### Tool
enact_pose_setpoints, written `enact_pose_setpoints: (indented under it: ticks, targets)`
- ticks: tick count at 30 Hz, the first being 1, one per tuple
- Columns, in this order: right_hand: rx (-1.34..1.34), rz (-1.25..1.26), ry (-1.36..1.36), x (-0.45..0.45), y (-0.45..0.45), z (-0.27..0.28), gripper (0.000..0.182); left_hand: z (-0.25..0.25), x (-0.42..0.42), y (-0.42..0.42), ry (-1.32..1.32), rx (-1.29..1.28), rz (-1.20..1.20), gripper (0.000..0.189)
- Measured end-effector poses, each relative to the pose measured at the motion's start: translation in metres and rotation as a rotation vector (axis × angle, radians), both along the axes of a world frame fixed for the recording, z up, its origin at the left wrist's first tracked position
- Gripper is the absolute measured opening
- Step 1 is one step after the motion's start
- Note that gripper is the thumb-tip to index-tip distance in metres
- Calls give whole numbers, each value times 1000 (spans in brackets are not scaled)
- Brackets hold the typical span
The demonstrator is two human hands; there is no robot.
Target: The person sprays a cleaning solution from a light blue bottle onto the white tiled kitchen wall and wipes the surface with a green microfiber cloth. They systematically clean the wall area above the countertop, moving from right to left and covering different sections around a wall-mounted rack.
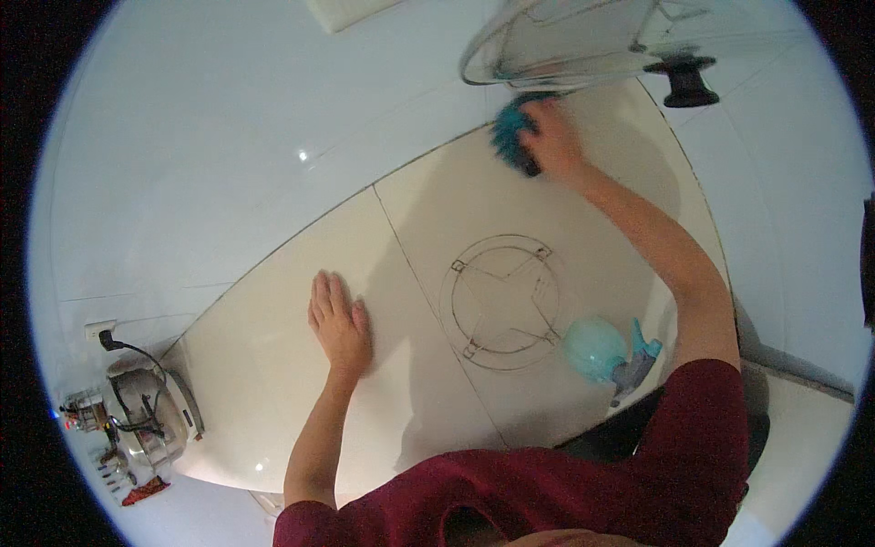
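Observation:
My right hand (557,140) holds a fluffy teal microfibre cloth or mitt (514,130) against the cream tiled countertop (273,383), where it meets the white wall; hand and cloth are slightly blurred. Palm down, my left hand (340,331) rests on the counter with nothing in it. Between my arms, a round mark or thin ring with a four-pointed pattern (506,301) shows on the surface. A pale turquoise spray bottle (595,349) with a grey and blue trigger head is beside that ring, near my right forearm.
A clear lid or cover (567,48) with a black knob (683,81) hangs over the far right. Metal cookware or an appliance (147,410) with a black cord stands at the left end, by a wall socket (101,330). White tiled wall (225,164) borders the counter's far side.

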State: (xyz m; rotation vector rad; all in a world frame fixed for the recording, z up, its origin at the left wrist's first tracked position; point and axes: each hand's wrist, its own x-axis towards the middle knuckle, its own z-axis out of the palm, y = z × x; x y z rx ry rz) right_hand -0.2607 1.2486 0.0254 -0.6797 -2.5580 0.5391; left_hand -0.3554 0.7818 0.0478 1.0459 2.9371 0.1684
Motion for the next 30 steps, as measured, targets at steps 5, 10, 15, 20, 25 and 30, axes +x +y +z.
enact_pose_setpoints:
  ticks: [5,10,15,20,25,30]
  targets:
    - [112,100,-193,27,44,28,42,3,-2,-1,11,27,0,59]
    - [-509,-351,305,25,94,29,40,2,-7,5,9,41,-19,59]
    - [-172,170,72,-14,-17,48,41,1,0,-2,22,10,-5,59]
    - [242,-203,-269,48,116,10,42,-4,-7,-3,40,34,-34,60]
    - [136,-431,-396,90,151,24,41,-2,-9,3,61,20,-43,59]
    - [110,48,-399,124,21,40,41,-2,-7,0,31,36,-42,59]
